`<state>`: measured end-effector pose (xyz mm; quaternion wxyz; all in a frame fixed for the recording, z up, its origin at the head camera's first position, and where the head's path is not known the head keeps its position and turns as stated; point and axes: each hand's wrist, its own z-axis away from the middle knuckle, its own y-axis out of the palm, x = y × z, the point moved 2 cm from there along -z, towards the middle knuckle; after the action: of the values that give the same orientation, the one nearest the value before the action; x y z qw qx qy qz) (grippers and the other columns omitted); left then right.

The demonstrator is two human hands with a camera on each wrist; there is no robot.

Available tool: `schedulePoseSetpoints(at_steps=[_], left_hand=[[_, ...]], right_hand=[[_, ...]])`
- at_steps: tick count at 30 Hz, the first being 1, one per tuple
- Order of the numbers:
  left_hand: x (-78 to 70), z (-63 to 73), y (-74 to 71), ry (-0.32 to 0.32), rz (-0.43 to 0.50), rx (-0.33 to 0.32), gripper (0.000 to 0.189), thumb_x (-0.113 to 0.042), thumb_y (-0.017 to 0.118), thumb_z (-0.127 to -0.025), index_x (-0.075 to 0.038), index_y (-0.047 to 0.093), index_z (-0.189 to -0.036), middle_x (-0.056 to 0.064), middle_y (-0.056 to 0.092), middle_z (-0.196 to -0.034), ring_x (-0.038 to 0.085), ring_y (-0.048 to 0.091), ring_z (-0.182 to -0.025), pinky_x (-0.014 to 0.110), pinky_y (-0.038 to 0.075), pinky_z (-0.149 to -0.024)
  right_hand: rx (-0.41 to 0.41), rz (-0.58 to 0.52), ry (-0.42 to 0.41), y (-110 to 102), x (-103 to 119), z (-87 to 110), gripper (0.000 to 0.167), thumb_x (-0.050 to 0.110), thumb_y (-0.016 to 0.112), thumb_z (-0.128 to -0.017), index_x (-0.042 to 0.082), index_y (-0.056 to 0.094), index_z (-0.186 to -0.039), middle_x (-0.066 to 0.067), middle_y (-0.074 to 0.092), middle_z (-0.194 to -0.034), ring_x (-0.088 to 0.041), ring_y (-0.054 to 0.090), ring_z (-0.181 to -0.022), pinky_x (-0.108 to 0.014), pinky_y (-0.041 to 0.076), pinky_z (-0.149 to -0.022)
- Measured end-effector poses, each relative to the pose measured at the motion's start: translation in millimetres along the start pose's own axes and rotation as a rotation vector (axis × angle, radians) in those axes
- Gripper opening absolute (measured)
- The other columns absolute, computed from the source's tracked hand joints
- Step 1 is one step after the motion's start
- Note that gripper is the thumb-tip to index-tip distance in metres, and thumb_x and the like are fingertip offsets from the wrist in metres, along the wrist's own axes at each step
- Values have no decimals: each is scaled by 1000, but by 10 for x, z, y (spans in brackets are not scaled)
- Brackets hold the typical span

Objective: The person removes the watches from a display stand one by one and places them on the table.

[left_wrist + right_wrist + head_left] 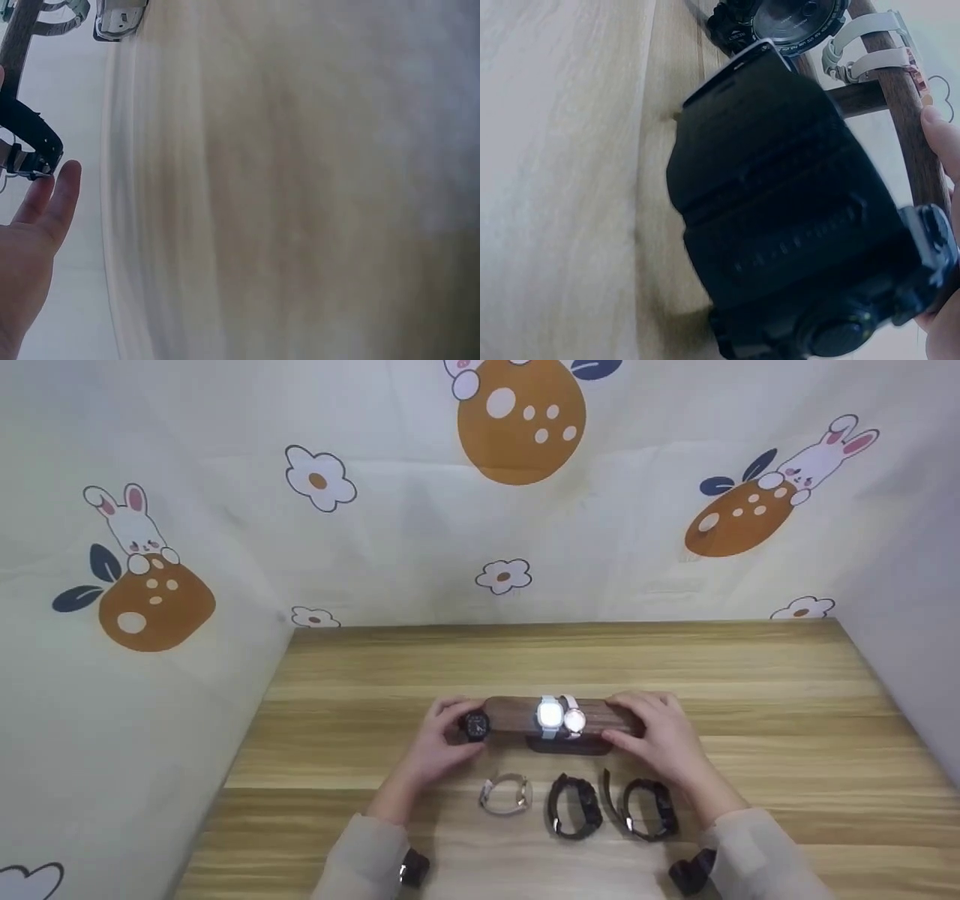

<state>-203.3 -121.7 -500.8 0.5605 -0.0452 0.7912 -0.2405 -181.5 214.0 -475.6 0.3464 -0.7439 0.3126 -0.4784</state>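
Note:
A dark wooden watch stand [517, 716] lies crosswise between both hands. At its left end my left hand [439, 742] holds a black watch [477, 726] between thumb and fingers; in the left wrist view two fingers touch the watch's black strap [34, 131] near its buckle. My right hand [666, 735] grips the stand's right end, thumb in front and fingers behind. Around the bar's middle sit a square-faced watch [550, 715] on a pale strap and a round-faced watch [575, 721] beside it. The stand's base [570, 745] shows beneath.
In front of the stand, on the wooden table [360, 675], lie a light-strapped watch [504, 811] and two chunky black watches, one in the middle [591, 808] and one at right [664, 810]. A patterned cloth [405, 540] closes off the back and sides.

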Motion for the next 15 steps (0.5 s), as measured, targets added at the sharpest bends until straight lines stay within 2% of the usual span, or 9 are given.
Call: schedulePoseSetpoints(at_steps=[9, 15], left_hand=[[15, 83, -60, -78, -31, 31, 59, -13, 82, -67, -12, 62, -122, 14, 46, -128, 35, 47, -113, 53, 36, -99], [41, 106, -69, -76, -20, 44, 60, -12, 82, -67, -11, 61, -124, 11, 48, -127, 33, 49, -112, 52, 37, -99]], right_hand=[[13, -10, 6, -4, 6, -9, 55, 43, 74, -75, 16, 61, -120, -6, 60, -122, -26, 46, -103, -48, 39, -87], [4, -11, 13, -8, -5, -5, 56, 45, 74, -75, 15, 61, -121, -6, 60, -122, -26, 46, -103, -48, 40, -87]])
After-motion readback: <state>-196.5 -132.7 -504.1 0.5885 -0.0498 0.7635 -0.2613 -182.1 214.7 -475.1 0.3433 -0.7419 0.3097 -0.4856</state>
